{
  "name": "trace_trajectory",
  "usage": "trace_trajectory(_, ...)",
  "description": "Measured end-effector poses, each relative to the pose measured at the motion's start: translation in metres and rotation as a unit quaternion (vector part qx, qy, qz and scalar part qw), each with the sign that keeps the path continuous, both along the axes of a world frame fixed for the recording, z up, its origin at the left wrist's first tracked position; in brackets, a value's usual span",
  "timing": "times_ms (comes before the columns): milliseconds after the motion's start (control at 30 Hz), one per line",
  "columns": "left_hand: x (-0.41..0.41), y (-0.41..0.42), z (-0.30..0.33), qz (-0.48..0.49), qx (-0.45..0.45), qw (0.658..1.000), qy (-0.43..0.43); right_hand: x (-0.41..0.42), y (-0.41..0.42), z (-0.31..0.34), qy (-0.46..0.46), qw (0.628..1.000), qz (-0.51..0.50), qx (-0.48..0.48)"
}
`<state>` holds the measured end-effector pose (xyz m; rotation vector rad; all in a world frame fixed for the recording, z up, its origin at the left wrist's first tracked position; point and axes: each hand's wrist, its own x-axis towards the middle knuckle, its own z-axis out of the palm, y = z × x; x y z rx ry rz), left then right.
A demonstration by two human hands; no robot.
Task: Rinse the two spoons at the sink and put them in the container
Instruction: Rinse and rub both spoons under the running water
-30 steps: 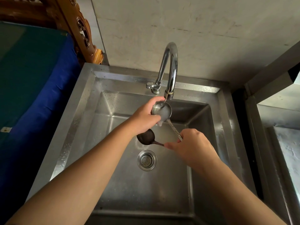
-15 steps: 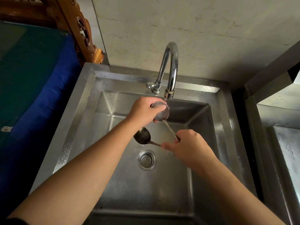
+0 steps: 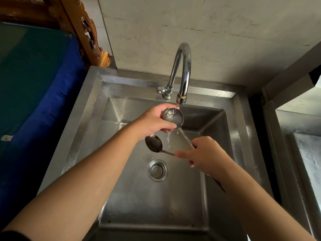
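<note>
Water runs from the tap (image 3: 181,100) into the upper spoon (image 3: 173,117), whose bowl sits cupped in the curled fingers of the left hand (image 3: 154,120). The right hand (image 3: 203,153) pinches both handles together, so the lower spoon (image 3: 154,143) juts out just beyond its fingertips, over the sink (image 3: 132,197) and above the drain (image 3: 158,170).

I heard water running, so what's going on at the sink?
A person is rinsing two spoons. The right hand holds both handles. The upper spoon sits under the running faucet, with the left hand on its bowl. The lower spoon hangs over the sink basin, out of the stream. No container is in view.
</note>
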<state>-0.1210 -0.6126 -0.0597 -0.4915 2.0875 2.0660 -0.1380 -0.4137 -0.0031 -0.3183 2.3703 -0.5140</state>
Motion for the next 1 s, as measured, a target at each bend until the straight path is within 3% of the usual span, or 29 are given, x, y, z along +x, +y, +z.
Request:
trace_trajectory(300,-0.006,0.017,0.000,0.120,-0.155,0.981,0.011,0.009,-0.005,0.002,0.006,1.000,0.001,0.005)
trace_trajectory(400,-0.005,0.016,0.005,0.096,-0.161,0.982,0.023,0.008,-0.004,0.004,0.011,1.000,-0.009,-0.001)
trace_trajectory(467,-0.004,0.012,0.008,0.073,-0.108,0.991,0.002,0.006,-0.003,0.006,0.011,1.000,-0.011,0.001)
trace_trajectory(600,0.001,0.003,0.009,0.033,0.084,0.995,-0.046,0.004,0.000,0.006,-0.008,1.000,-0.004,0.005)
trace_trajectory(667,0.004,0.000,0.007,0.021,0.117,0.992,-0.052,0.006,0.000,0.005,-0.020,1.000,-0.003,0.002)
trace_trajectory(1000,0.006,0.014,0.002,0.048,-0.086,0.995,-0.031,0.018,0.000,-0.003,-0.011,1.000,-0.002,-0.009)
